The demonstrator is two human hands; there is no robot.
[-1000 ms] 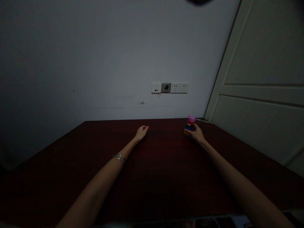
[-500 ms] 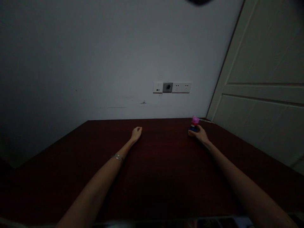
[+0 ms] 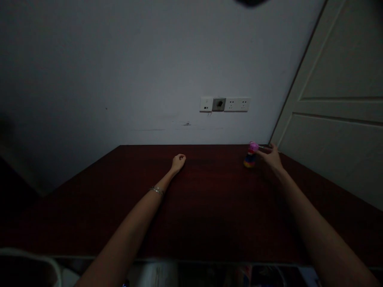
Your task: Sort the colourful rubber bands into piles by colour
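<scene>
A small toy figure (image 3: 249, 156) with a pink top, a red and blue middle and a yellow base stands on the dark red table, towards its back right corner. It leans a little in the view and looks slightly blurred. Just right of it is my right hand (image 3: 273, 159), its thumb and fingers spread apart. The thumb tip comes close to the toy's upper part; whether it touches I cannot tell. My left hand (image 3: 178, 162) rests on the table left of the toy, fingers curled in, with nothing visible in them. A bracelet (image 3: 157, 190) circles the left wrist.
The dark red table (image 3: 209, 207) reaches back to a pale wall (image 3: 149, 71) with a row of sockets (image 3: 237, 104). A panelled door (image 3: 335, 131) stands along the right. Below the table's front edge, partly visible items sit in shadow.
My right hand has let go of the toy figure and moved up and right of it, its fingers spreading. My left hand stays curled on the table. The camera view has shifted slightly.
</scene>
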